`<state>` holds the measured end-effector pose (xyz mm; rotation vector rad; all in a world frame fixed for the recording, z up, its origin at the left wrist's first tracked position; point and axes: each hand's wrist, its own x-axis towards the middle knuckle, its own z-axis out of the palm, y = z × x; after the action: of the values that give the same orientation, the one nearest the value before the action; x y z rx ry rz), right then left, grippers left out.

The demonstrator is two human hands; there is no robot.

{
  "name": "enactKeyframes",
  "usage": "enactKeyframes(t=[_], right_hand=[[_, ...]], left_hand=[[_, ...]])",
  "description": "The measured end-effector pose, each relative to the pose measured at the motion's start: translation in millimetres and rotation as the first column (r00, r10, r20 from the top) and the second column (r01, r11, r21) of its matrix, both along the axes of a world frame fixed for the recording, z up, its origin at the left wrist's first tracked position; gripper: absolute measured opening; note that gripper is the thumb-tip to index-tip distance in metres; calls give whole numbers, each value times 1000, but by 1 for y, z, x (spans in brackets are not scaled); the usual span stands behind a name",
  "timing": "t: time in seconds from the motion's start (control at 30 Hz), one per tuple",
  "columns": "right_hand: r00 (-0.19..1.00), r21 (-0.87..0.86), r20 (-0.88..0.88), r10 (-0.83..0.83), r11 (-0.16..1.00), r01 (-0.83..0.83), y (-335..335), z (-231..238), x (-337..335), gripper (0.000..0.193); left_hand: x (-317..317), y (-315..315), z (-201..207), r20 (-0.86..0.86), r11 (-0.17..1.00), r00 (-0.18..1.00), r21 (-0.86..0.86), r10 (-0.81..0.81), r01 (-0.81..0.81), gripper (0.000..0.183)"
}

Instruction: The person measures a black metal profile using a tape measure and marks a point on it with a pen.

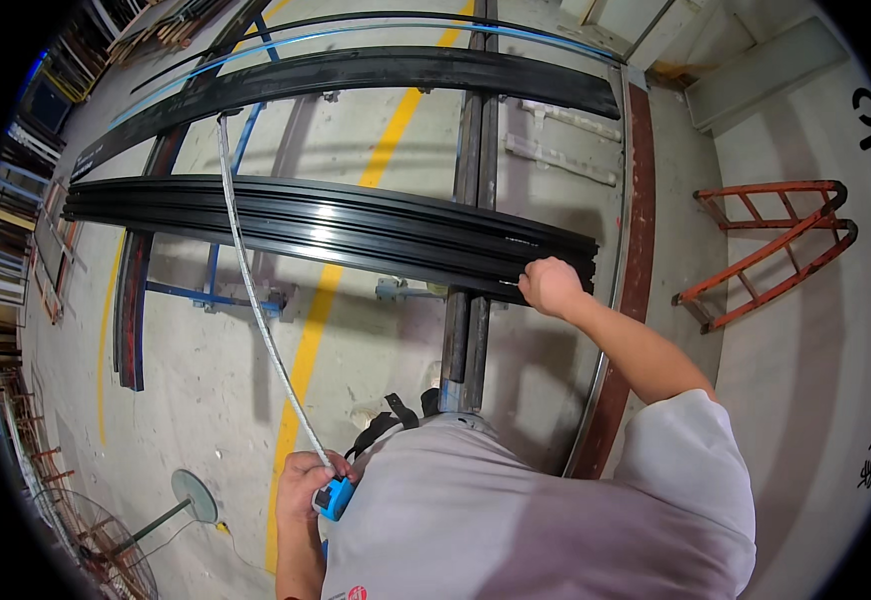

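Observation:
My left hand [302,482], close to my body, is closed around a blue and black tape measure [334,499]. Its pale metal blade [248,265] runs out long and slightly bowed, across the near bundle of black grooved profiles [356,228], to the edge of a wide black profile [376,72] farther away. At the right end of the near bundle, my right hand [553,287] rests with its fingers pinched together. A tiny pale mark or tip shows by the fingertips; what they hold is too small to make out.
Dark metal support beams [471,150] carry the profiles. A red-brown beam [639,220] runs along the right. An orange ladder [771,255] leans by the white wall. A standing fan [96,545] is at lower left, and racks of stock [16,200] line the far left.

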<state>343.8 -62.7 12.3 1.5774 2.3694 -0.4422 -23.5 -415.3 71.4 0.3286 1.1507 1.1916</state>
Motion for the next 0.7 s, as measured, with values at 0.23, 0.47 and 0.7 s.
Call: enactKeyframes(t=[0.23,0.47,0.7], right_hand=[[864,70,4,503,862,-502,20,9,20,24],[814,-14,63,578,816,-578,31,6,5,28],[938,43,-348,2,999,13,10,-28,21,30]], left_hand=[[10,-4,2,-31,997,999,-66,35,-37,29],[-1,-21,-15,14,997,997,-13,-81,81,33],[-7,-20,-19,-97,990,985,8,-142,143,32]])
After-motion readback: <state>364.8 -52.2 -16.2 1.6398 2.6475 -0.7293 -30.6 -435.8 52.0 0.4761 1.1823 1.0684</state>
